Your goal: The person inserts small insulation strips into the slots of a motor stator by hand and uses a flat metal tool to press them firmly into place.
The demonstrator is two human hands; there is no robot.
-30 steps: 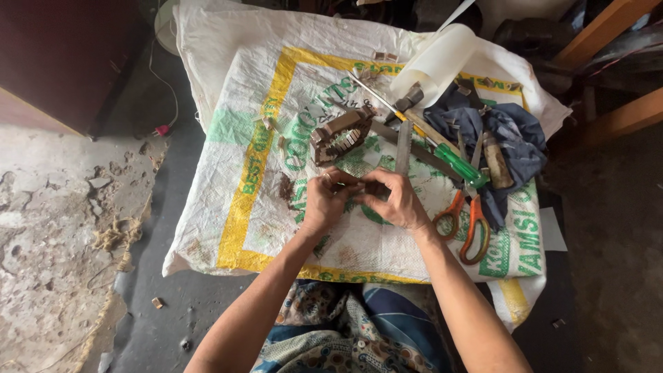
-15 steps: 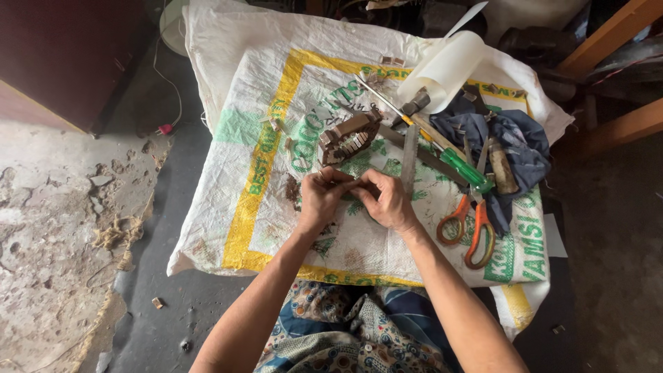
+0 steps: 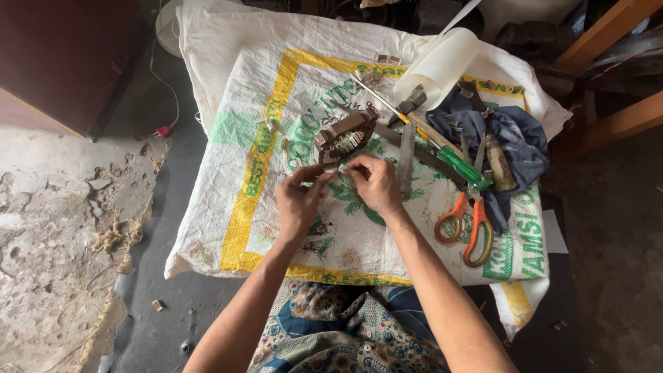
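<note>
Here, over a white woven plastic sack (image 3: 228,200) printed in yellow and green: left hand (image 3: 298,204) and right hand (image 3: 373,183), fingertips meeting at the centre of the view, both pinched shut on a small pale strip of thin material (image 3: 337,168), too tiny to make out further. Just beyond the fingers, at twelve o'clock from them and barely apart: a brown slotted metal motor core (image 3: 345,135), tilted on the sack. At two o'clock from the hands: a flat grey metal file (image 3: 406,157), a green-handled screwdriver (image 3: 461,164) and a crumpled dark blue cloth (image 3: 514,141), all close together. At three to four o'clock: orange-handled scissors (image 3: 469,224), blades toward the cloth, handles toward the near edge. Farther off at one o'clock: a curled roll of translucent white sheet (image 3: 442,65). At six o'clock, under the forearms: patterned blue and cream fabric (image 3: 331,331). At nine o'clock, well apart: cracked grey concrete floor (image 3: 48,221).
</note>
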